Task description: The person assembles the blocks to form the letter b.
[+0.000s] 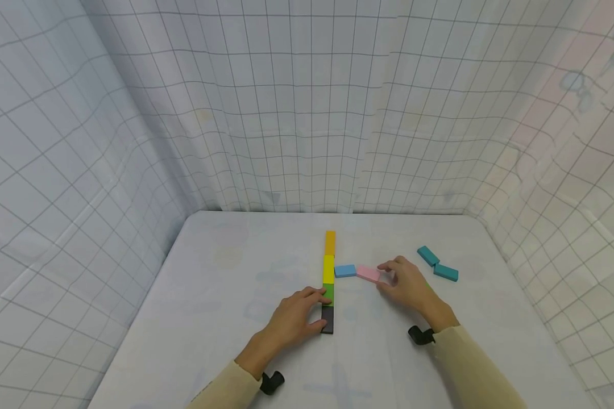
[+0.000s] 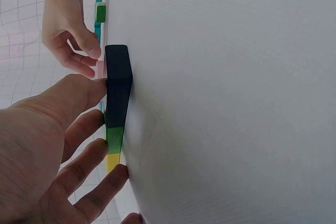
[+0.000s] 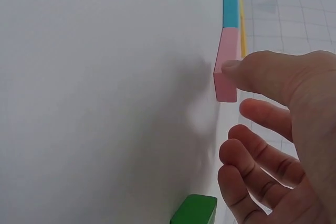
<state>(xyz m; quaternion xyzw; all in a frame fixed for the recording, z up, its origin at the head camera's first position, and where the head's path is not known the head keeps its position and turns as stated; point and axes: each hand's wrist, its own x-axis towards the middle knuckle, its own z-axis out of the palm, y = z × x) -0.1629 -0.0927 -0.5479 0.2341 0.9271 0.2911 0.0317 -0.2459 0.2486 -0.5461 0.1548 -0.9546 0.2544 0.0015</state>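
Note:
My left hand [image 1: 294, 318] lies beside a straight row of small blocks. Its fingers touch the green block [image 1: 328, 295] and its thumb reaches the black block [image 2: 118, 87] at the near end. Beyond the green one are a yellow block [image 1: 328, 270] and an orange block [image 1: 330, 243]. A blue block [image 1: 345, 271] branches right from the yellow one. A pink block [image 1: 368, 273] continues it at a slight angle. At its right end is my right hand [image 1: 406, 287], thumb tip against it in the right wrist view, index fingertip just past the end.
Two teal blocks [image 1: 446, 272] meet at an angle on the right of the white table [image 1: 225, 272]. Another green block [image 3: 195, 211] lies close to my right hand, mostly hidden in the head view. Grid-patterned curtains [image 1: 297, 113] surround the back and sides.

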